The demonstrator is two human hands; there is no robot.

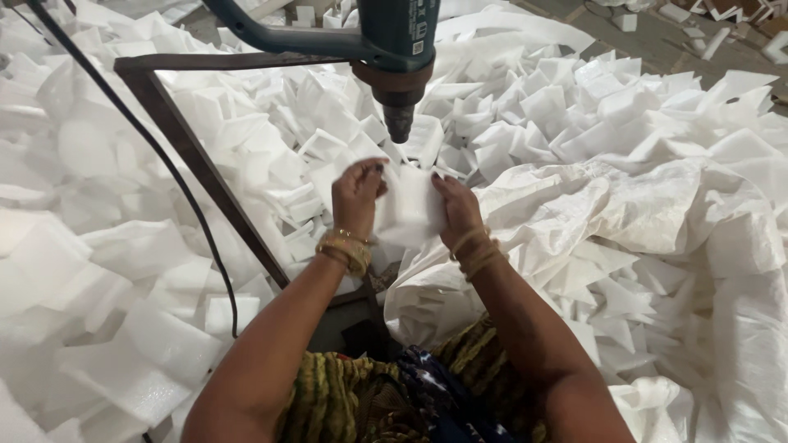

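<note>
Both of my hands hold one white foam piece (pixel 409 209) up in front of me. My left hand (pixel 357 195) grips its left edge and my right hand (pixel 456 209) grips its right edge. The foam sits just below the dark nozzle (pixel 399 121) of a teal heat gun (pixel 398 33) that is fixed pointing downward on a metal frame. Bangles circle both of my wrists.
Heaps of white foam pieces (pixel 123 271) cover the floor to the left and behind. A large white woven sack (pixel 591 221) full of foam lies at my right. A rusty metal frame bar (pixel 205 172) and a black cable (pixel 176 176) run diagonally on the left.
</note>
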